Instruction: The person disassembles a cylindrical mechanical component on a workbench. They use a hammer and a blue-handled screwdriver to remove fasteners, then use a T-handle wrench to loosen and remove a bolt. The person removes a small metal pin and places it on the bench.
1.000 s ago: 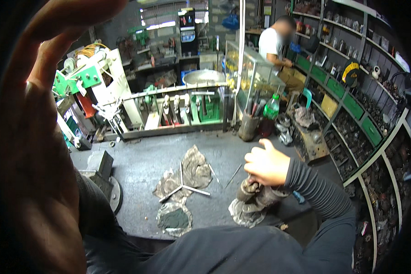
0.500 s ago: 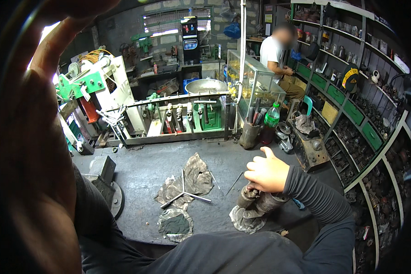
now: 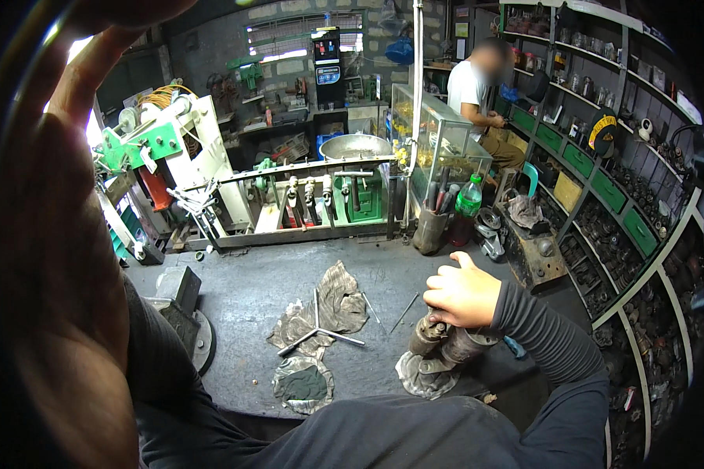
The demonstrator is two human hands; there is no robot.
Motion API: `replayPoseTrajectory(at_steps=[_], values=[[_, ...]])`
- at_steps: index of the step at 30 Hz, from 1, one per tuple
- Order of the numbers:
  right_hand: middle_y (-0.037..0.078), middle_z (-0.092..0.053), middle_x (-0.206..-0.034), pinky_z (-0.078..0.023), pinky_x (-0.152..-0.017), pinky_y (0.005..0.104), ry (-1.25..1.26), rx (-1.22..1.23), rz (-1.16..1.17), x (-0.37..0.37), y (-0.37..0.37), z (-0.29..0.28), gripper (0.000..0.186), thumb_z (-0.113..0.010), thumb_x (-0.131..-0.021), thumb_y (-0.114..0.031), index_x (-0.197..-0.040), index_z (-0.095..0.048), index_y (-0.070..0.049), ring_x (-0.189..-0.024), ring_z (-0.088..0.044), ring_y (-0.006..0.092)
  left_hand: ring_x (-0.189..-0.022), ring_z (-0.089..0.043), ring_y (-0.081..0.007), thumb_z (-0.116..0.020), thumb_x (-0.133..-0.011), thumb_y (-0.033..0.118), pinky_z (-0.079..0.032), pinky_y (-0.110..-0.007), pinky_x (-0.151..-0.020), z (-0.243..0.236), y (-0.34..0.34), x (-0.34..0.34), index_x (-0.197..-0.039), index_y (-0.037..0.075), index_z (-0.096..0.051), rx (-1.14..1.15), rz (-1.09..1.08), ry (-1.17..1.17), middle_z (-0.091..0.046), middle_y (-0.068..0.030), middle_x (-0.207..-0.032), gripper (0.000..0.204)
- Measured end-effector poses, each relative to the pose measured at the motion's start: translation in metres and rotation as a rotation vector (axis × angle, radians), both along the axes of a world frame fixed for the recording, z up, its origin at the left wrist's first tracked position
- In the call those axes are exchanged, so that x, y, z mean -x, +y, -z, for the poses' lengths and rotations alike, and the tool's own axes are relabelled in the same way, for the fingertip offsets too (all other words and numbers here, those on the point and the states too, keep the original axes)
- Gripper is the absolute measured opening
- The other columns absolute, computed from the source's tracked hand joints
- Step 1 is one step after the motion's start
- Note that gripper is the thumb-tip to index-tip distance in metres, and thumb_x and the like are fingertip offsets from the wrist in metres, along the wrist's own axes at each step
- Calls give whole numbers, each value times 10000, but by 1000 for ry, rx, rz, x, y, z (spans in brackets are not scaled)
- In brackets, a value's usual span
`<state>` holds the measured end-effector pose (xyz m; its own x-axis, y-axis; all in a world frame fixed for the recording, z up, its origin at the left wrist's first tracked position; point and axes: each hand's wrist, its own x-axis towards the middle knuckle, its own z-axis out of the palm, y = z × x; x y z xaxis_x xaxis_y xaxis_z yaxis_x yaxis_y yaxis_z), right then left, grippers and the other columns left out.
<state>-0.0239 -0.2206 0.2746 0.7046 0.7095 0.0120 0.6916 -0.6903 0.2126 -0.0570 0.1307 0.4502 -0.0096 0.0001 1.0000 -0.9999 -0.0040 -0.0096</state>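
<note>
My right hand (image 3: 463, 295) is closed over the top of a grimy starter motor (image 3: 468, 348), its thumb pointing up and away. The motor, two joined cylinders, stands on a crumpled dirty rag (image 3: 424, 381) at the bench's near right. My left hand (image 3: 62, 180) is raised very close to the camera and fills the left side; its fingers reach up, apart, and their tips are partly cut off. A Y-shaped three-way wrench (image 3: 316, 331) lies across a wrinkled grey rag (image 3: 343, 305) mid-bench. Just nearer is a round dark-centred rag (image 3: 303, 384).
A vise (image 3: 181, 293) stands at the bench's left. Thin metal rods (image 3: 404, 310) lie between rag and motor. Behind are a tool can (image 3: 429, 232), a green bottle (image 3: 468, 199) and a hanging tool rack (image 3: 305, 234). A seated person (image 3: 471, 94) is beyond the glass case (image 3: 438, 144); parts shelves line the right.
The whole view has shifted very slightly, so the bench appears a little to the right. My right hand stays on the starter motor, and my left hand remains raised near the camera.
</note>
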Motion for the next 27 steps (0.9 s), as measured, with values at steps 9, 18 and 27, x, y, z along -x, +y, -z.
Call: replayPoseTrajectory(at_steps=[9, 18, 27], values=[[-18, -551, -840, -346, -1029, 611, -94, 23, -165, -4, -2, 3, 127, -671, -774, -165, -894, -631, -150, -942, -567, 198, -1170, -552, -362, -595, -775, 646, -333, -533, -1070, 3, -10, -8, -1386, 5, -430, 12, 12, 28, -534, -271, -1293, 901], [-13, -577, -869, -367, -995, 595, -116, -3, -71, -2, 0, -7, 147, -683, -826, -257, -904, -641, -139, -947, -576, 199, -1183, -543, -371, -593, -762, 731, -315, -550, -1083, 0, -26, -13, -1414, 20, -411, 73, 51, 79, -520, -278, -1317, 981], [-16, -568, -902, -370, -969, 536, -135, -15, -203, 4, -6, 4, 268, -673, -754, -110, -1007, -608, -173, -950, -568, 197, -1084, -592, -279, -717, -772, 134, -457, -381, -971, 126, -72, -61, -1207, -40, -560, -320, 148, 406, -617, -170, -1148, 494]])
